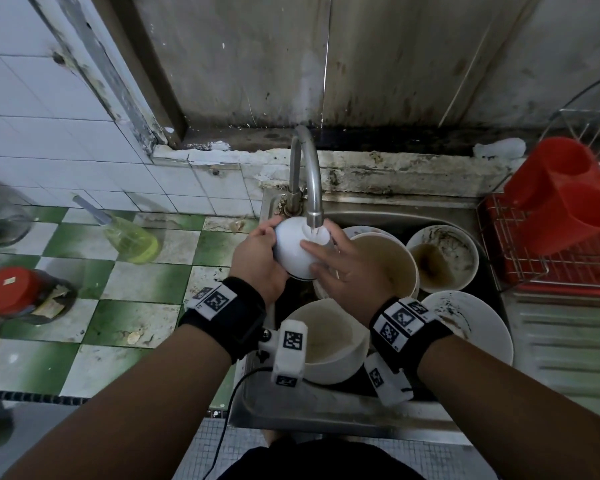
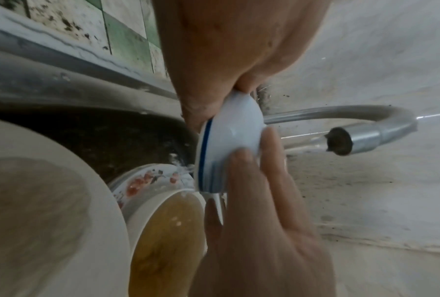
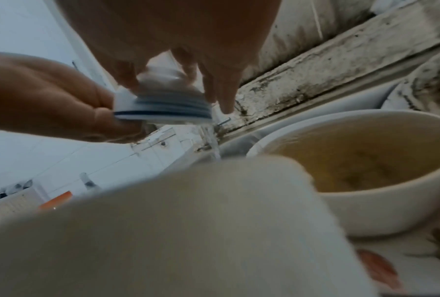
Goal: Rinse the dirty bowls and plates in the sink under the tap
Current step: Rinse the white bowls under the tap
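A small white bowl point(image 1: 297, 249) with a blue band near its rim is held upside down over the far left part of the sink point(image 1: 326, 415), directly under the spout of the curved metal tap point(image 1: 307, 174). Water falls on its upturned base and runs off the rim in a thin stream, seen from the right wrist. The left hand point(image 1: 258, 259) grips the bowl's left side, thumb on the outside and fingers curled under the rim. The right hand point(image 1: 347, 265) lies on the bowl's right side with its fingers spread and fairly straight across the outer wall, so the bowl sits clamped between the two hands.

Below and to the right, the sink holds more dirty dishes. A deep cream bowl point(image 1: 392, 261) with brownish liquid stands just right of the held bowl, on a flower-patterned plate point(image 2: 148, 178). A second large cream bowl point(image 1: 329, 341) stands near, between the wrists. A stained white bowl point(image 1: 442, 258) with dark flecks sits at the far right, and a smeared white plate point(image 1: 478, 323) leans at the near right.

On the right, a red holder point(image 1: 565, 195) with two round wells lies in a wire rack point(image 1: 513, 258). On the green-and-white tiled bench point(image 1: 136, 289) to the left stand a bottle of yellow liquid point(image 1: 129, 237) and a red-lidded jar point(image 1: 18, 292)
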